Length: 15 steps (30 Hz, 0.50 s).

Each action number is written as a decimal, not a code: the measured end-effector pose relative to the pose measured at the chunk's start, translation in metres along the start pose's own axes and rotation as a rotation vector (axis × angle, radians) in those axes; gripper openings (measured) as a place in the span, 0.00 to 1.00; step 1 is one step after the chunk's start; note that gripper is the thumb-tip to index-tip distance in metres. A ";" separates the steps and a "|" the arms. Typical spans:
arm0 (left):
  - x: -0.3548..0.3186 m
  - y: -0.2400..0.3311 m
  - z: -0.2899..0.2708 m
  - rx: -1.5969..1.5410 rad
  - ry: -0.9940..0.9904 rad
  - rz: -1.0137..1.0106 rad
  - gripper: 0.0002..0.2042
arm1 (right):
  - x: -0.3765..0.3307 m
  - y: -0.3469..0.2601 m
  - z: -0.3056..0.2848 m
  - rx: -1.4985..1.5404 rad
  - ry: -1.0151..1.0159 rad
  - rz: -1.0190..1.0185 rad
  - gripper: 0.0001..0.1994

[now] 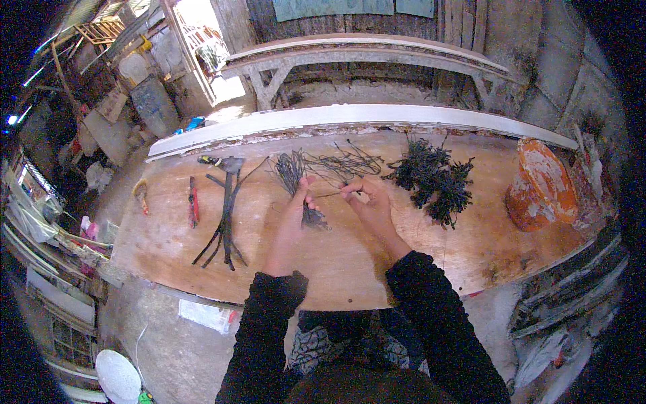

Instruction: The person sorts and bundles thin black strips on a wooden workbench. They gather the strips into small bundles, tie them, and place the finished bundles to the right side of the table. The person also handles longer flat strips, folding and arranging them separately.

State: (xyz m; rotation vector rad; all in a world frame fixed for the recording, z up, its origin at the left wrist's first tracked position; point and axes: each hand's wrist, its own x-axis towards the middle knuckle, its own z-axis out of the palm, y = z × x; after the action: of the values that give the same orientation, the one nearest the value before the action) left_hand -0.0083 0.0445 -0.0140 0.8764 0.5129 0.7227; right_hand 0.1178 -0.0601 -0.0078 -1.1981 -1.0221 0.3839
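In my left hand [292,217], the fingers wrap around a bundle of thin dark strands [289,168] near the middle of the table. Its looped end fans out above the hand, and its lower end [314,217] shows below the fingers. To its right, my right hand [371,207] pinches a thin dark strand [328,195] that runs across to the bundle. Just beyond both hands, a loose spread of similar strands [346,161] lies on the wood. Further right sits a heap of black tied bunches [431,175].
Long black strips [227,215] lie left of my hands, beside a yellow-and-black handled tool [212,161]. A slim red-and-black tool [194,202] and a small curved object [140,194] are farther left. An orange, white-smeared bucket [538,192] tilts at the right. A white beam [363,116] borders the wooden table's [336,276] far edge.
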 end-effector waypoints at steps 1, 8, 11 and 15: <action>-0.001 0.000 0.000 -0.016 0.031 0.001 0.23 | -0.003 0.000 0.004 0.033 -0.021 0.001 0.02; -0.003 0.008 0.004 -0.220 -0.055 0.061 0.22 | -0.015 -0.015 0.015 0.196 -0.162 0.080 0.02; -0.003 0.009 0.003 -0.177 -0.055 0.099 0.21 | -0.016 -0.016 0.016 0.157 -0.187 0.090 0.03; -0.002 0.011 0.001 -0.243 -0.076 0.075 0.21 | -0.015 -0.004 0.017 0.041 -0.164 -0.054 0.08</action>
State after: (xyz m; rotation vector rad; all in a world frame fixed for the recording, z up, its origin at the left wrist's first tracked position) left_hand -0.0134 0.0472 -0.0039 0.6953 0.3183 0.7986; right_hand 0.0949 -0.0631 -0.0105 -1.1136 -1.1799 0.4643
